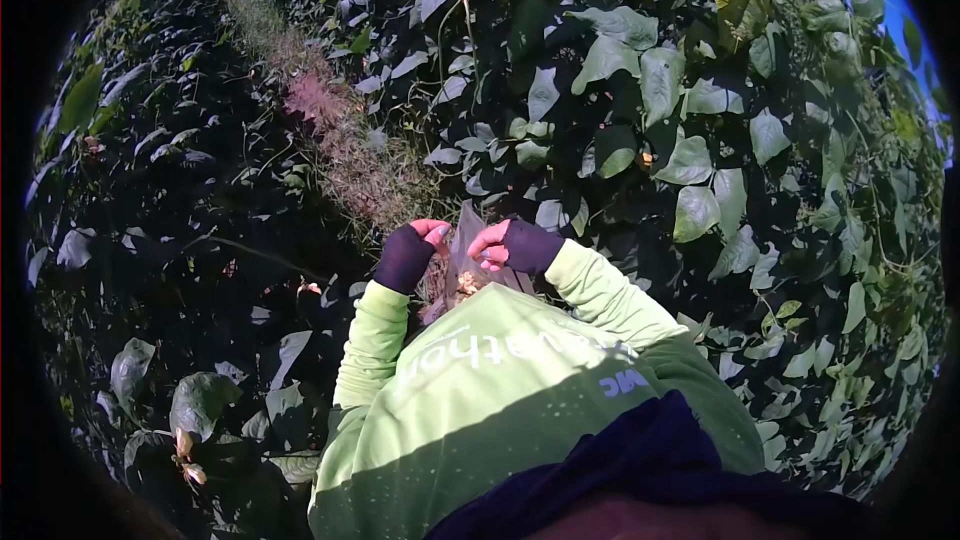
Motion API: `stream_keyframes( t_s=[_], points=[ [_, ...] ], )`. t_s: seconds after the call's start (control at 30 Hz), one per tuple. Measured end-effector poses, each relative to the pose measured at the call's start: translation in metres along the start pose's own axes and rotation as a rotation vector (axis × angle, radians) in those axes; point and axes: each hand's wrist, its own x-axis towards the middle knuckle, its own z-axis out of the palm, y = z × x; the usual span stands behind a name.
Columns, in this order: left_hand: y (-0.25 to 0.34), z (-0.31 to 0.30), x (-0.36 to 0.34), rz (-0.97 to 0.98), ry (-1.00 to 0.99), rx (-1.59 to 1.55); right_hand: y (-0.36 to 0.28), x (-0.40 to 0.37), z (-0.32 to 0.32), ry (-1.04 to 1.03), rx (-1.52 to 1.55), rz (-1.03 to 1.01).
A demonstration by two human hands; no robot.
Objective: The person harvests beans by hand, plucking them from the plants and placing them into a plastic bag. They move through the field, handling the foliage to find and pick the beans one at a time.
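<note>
Where the two hands meet: a clear plastic bag [466, 230] stands peaked in front of the chest, its upper film drawn to a narrow point between them.
Left hand [424, 240]: fingertips curled in close together at the bag's near-left edge; whether film is pinched between them, I cannot tell.
Right hand [495, 242]: thumb and fingers clamped on the bag's other side, overlapping the film.
Step in hand: judged from the hands' closeness, handling the bag's upper part, perhaps parting or gathering its mouth.
Next move, as a judgement: any shift of the bag would call for a light, steady grip on both sides, since such film could slip or fold over.
Pale pieces [467, 284]: low in the bag, small, yellowish, crumpled and irregular; what they are is too small to tell.
Bag film: thin, see-through, creased, catching grey highlights.
Dark gloves [403, 260]: close-fitting, matte, fingerless, leaving the fingertips bare.
Lime shirt [480, 360]: smooth, stretched over the torso, with white lettering, wrinkled sleeves and a hard-edged shadow across its lower part.
Vines [690, 155]: broad, smooth leaves, some lobed, some pointed, glossy where sunlit, with thin stems looping among them.
Grass strip [370, 165]: fine, dry, tangled, running away beyond the hands, with a reddish patch [318, 100] along it.
Pale blooms [189, 455]: soft, drooping shapes among dark leaves, lower left.
</note>
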Motion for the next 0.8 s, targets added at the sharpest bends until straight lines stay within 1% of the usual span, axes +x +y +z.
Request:
stream_keyframes(
  t_s=[0.07,0.1,0.13,0.17,0.2,0.27,0.3,0.33,0.37,0.4,0.43,0.47,0.5,0.53,0.57,0.6,0.67,0.73,0.77,0.8],
  points=[
    [0.003,-0.006,-0.002,0.040,0.001,-0.057,0.030,0.024,0.008,-0.072,-0.526,-0.169],
    [0.000,-0.011,-0.001,0.055,-0.010,-0.056,0.042,0.032,0.014,-0.107,-0.552,-0.163],
    [-0.003,-0.015,0.000,0.068,-0.022,-0.056,0.038,0.038,0.018,-0.142,-0.577,-0.155],
    [-0.007,-0.018,0.001,0.046,-0.017,-0.067,0.033,0.045,0.016,-0.265,-0.691,-0.174],
    [-0.010,-0.020,0.003,0.054,-0.021,-0.073,0.040,0.047,0.018,-0.241,-0.657,-0.100],
    [-0.016,-0.025,0.005,0.047,0.012,-0.185,0.000,0.031,0.014,-0.130,-0.574,-0.167],
    [-0.020,-0.030,0.007,0.065,0.038,-0.111,-0.024,0.023,0.008,-0.078,-0.479,-0.168],
    [-0.020,-0.036,0.008,0.069,0.041,-0.115,-0.048,0.018,-0.005,-0.027,-0.385,-0.170],
    [-0.016,-0.041,0.007,0.036,0.058,-0.124,-0.069,0.016,-0.024,0.106,-0.375,-0.348],
    [-0.013,-0.045,0.007,0.002,0.074,-0.134,-0.109,0.008,-0.040,0.255,-0.358,-0.375],
    [-0.012,-0.049,0.007,0.019,0.126,-0.097,-0.146,0.002,-0.063,0.419,-0.391,-0.381],
    [-0.010,-0.054,0.007,0.023,0.122,-0.098,-0.179,-0.002,-0.087,0.619,-0.548,-0.491],
    [-0.007,-0.061,0.008,0.013,0.132,-0.124,-0.206,-0.003,-0.111,0.775,-0.559,-0.568],
    [-0.005,-0.068,0.010,0.003,0.144,-0.150,-0.230,0.000,-0.133,0.889,-0.400,-0.508],
    [-0.004,-0.074,0.014,0.014,0.171,-0.102,-0.248,0.011,-0.166,1.047,-0.606,-0.657],
    [-0.001,-0.082,0.017,0.017,0.178,-0.105,-0.261,0.022,-0.202,1.160,-0.736,-0.748],
    [0.005,-0.099,0.022,0.050,0.220,-0.058,-0.273,0.048,-0.289,1.433,-1.075,-0.712],
    [0.013,-0.116,0.029,0.068,0.272,-0.026,-0.283,0.069,-0.342,1.560,-1.173,-0.508],
    [0.013,-0.126,0.035,0.093,0.298,-0.040,-0.285,0.070,-0.356,1.549,-1.167,-0.525],
    [0.013,-0.136,0.041,0.117,0.323,-0.054,-0.288,0.071,-0.370,1.452,-0.951,-0.506]
  ],
)
